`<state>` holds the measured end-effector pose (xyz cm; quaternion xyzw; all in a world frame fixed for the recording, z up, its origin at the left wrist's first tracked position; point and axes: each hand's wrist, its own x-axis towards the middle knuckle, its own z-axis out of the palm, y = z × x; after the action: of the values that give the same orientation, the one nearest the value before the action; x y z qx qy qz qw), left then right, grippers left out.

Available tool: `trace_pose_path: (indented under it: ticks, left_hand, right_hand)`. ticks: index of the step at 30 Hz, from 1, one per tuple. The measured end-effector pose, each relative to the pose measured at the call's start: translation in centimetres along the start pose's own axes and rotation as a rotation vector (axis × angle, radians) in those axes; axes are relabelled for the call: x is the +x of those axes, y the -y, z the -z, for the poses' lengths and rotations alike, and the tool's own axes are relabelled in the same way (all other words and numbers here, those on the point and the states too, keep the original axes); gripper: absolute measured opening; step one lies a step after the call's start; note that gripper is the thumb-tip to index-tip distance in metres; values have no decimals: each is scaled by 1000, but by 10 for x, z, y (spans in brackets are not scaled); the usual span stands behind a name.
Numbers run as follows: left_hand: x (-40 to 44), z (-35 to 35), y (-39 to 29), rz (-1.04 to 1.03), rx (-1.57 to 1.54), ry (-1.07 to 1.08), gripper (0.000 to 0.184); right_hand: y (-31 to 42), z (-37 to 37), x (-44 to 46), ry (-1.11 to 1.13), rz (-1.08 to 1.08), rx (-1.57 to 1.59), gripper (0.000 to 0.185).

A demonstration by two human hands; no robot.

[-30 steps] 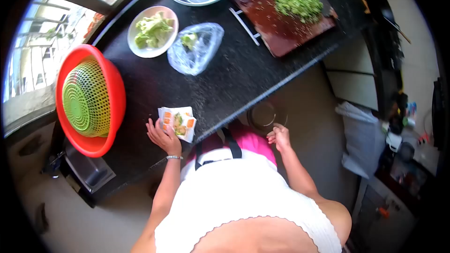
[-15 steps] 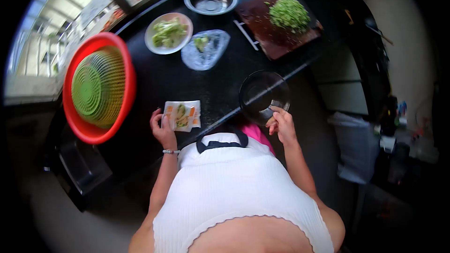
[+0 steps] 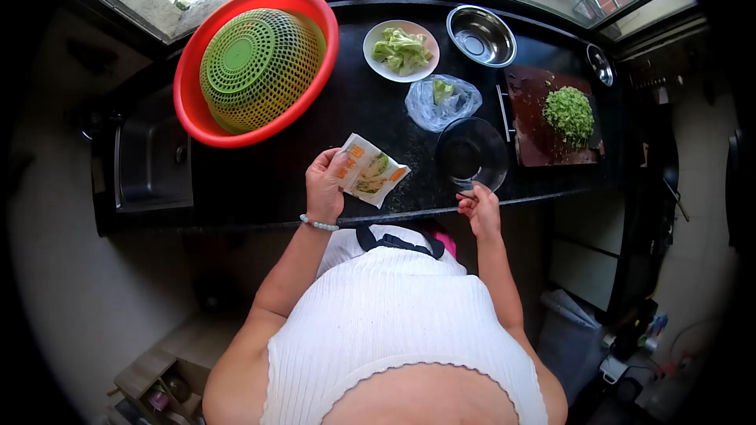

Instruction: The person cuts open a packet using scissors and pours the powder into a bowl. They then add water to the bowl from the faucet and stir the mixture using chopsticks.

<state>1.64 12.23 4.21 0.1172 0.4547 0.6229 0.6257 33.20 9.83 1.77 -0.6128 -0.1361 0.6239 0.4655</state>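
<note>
My left hand (image 3: 325, 181) is closed on the edge of a small white and orange printed packet (image 3: 370, 173) with a food picture on it, held above the dark counter. My right hand (image 3: 480, 208) is closed at the near rim of a clear glass bowl (image 3: 472, 156), over the counter's front edge. A crumpled clear plastic bag (image 3: 429, 114) with a green piece of vegetable lies just behind the bowl. To the right, finely chopped greens (image 3: 568, 116) are heaped on a brown cutting board (image 3: 529, 142).
A red basin (image 3: 189, 102) with an upturned green strainer (image 3: 256, 63) stands at the left, beside a sink (image 3: 153, 165). Toward the window are a white plate (image 3: 376, 68) of cut greens and a steel bowl (image 3: 482, 38). A small metal dish (image 3: 600, 64) sits at far right.
The view has turned and shifted. The glass bowl has gone from overhanging the counter's edge to over the counter, with my right hand at its rim. The packet in my left hand is now tilted.
</note>
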Motion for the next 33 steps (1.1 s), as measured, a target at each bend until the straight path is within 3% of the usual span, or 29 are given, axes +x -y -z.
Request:
trace_pose_path:
  ticks: [3, 6, 7, 10, 13, 14, 16, 19, 22, 25, 28, 31, 33]
  left_hand:
    - [-5, -7, -5, 18, -61, 43, 12]
    - [-11, -15, -18, 42, -76, 132, 10]
    - [-12, -18, -20, 52, -72, 169, 10]
    - [-10, -30, -23, -846, 995, 339, 9]
    - [-20, -44, -21, -462, 656, 442, 11]
    - [-16, -46, -20, -578, 795, 501, 11]
    - [-20, -52, -21, -538, 804, 557, 11]
    - [-25, -55, -26, -502, 857, 608, 11]
    - [-28, -57, -32, -582, 953, 633, 13]
    - [-28, -54, -38, -614, 1039, 672, 13]
    - [-21, -42, -37, -638, 1049, 666, 15]
    - [-23, -33, -42, -618, 1039, 692, 15]
    - [-25, -30, -46, -535, 1023, 694, 14]
  right_hand:
    - [15, -13, -17, 64, -56, -48, 32]
    - [26, -4, -37, 197, -222, -368, 31]
    - [26, -4, -43, 210, -123, -471, 29]
    - [40, -25, -70, 226, 137, -659, 21]
    - [53, -65, -82, 352, 539, -629, 24]
    - [63, -83, -90, 368, 663, -697, 27]
    - [71, -113, -101, 398, 789, -789, 35]
    - [58, -121, -88, 350, 921, -886, 17]
    - [51, -119, -87, 388, 357, -557, 8]
    - [40, -123, -86, 421, 343, -422, 5]
    - [30, -132, -86, 378, 658, -665, 5]
    - [34, -136, -88, 404, 427, -610, 7]
    - [30, -141, -89, 399, 399, -573, 7]
